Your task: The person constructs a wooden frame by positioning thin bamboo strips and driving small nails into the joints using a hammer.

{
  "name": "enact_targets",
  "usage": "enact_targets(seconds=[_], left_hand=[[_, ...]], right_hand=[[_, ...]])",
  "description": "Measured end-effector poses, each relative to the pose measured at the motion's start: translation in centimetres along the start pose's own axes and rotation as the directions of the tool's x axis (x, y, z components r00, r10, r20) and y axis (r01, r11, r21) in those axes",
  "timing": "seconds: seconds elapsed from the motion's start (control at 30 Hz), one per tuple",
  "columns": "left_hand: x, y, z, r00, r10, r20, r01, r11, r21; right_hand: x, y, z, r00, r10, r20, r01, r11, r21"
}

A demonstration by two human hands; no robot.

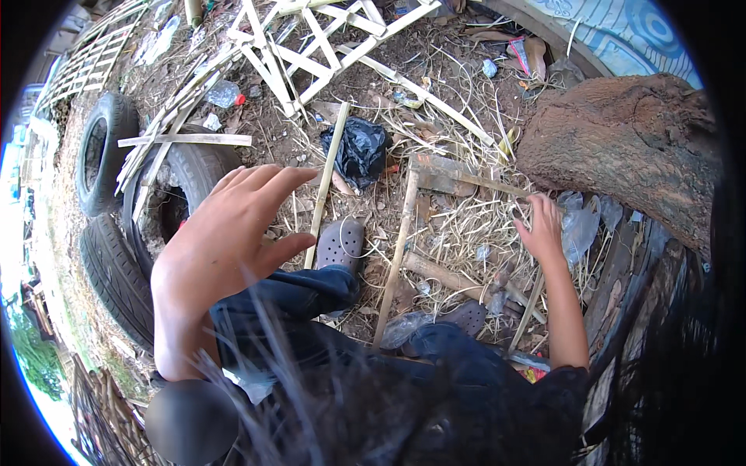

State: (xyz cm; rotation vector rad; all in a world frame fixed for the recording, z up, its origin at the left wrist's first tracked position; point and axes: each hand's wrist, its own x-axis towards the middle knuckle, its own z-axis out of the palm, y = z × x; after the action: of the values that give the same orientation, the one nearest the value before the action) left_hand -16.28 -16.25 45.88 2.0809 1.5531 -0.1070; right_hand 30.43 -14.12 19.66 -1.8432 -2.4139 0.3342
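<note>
My left hand [241, 221] is raised in front of the tyres, palm down, its thumb and fingers apart and nothing in it. Just beyond its fingertips a pale bamboo strip [330, 171] stands at a slant beside a black plastic bag [359, 151]. Over to the right, my right hand [544, 225] has its thumb spread from its curved fingers. Its fingertips are at the end of a thin wooden length [497, 184], and whether they touch is unclear. A flat greyish blade-like piece [445, 182] lies along that length. Another bamboo strip [396, 260] runs toward my legs.
Crossed bamboo strips form a lattice [326, 46] at the far side. Old tyres [105, 155] lie on the left; a thick tree trunk [622, 144] is on the right. Thin shavings [466, 233] cover the ground near a bamboo pole [443, 276] and my grey clog [340, 242].
</note>
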Motion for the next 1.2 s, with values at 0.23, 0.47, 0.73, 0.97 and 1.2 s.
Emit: enact_targets(seconds=[0.23, 0.47, 0.73, 0.97, 1.2], left_hand=[[3.2, -5.1, 3.0, 0.959, 0.229, 0.167, -0.242, 0.969, 0.06], [5.9, -24.1, 22.1, 0.932, -0.202, 0.301, 0.232, 0.971, -0.065], [2.7, -22.9, 38.8, 0.846, -0.39, 0.364, 0.48, 0.854, -0.202], [2.3, -20.4, 44.2, 0.883, -0.456, 0.111, 0.463, 0.807, -0.367], [1.9, -22.5, 41.8, 0.785, -0.574, 0.234, 0.617, 0.692, -0.374]], right_hand=[[-10.9, -8.2, -12.9, 0.955, 0.057, 0.29, -0.106, 0.982, 0.155], [-28.8, 2.4, -6.9, 0.761, 0.643, 0.089, -0.646, 0.737, 0.198], [-28.4, 10.9, -1.0, 0.546, 0.625, 0.558, -0.817, 0.249, 0.52], [-30.2, 12.3, -0.3, 0.51, 0.494, 0.704, -0.852, 0.18, 0.491], [-28.8, 8.4, -1.9, 0.478, 0.569, 0.669, -0.858, 0.14, 0.495]])
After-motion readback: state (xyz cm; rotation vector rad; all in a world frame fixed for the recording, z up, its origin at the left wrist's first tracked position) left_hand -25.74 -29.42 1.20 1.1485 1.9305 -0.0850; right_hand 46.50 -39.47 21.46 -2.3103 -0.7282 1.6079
